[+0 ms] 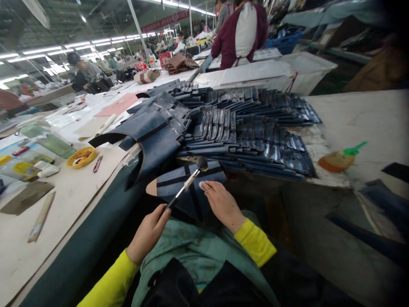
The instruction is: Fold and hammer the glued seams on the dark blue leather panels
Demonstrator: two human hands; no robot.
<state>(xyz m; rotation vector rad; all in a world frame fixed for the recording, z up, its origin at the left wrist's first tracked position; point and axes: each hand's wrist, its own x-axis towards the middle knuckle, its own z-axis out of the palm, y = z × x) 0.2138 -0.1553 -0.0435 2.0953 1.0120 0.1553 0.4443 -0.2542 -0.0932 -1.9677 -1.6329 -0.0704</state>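
A hammer (178, 195) with a dark handle and a round metal head is gripped in my left hand (151, 230), its head raised to the upper right. Below the head lies a dark blue leather piece (169, 181) with black crossing strips and a tan tip, in front of me. My right hand (222, 204) is over the right part of this piece, its fingers closed on a small white thing (202, 186) that I cannot make out clearly. A large pile of similar blue pieces (220, 128) lies just beyond.
On the left table (73, 200) are a yellow dish (81, 157), bottles (19, 168) and a brush (41, 216). An orange bottle (337, 161) with a green nozzle lies right. A person in dark red (226, 36) is beyond a white bin (306, 70).
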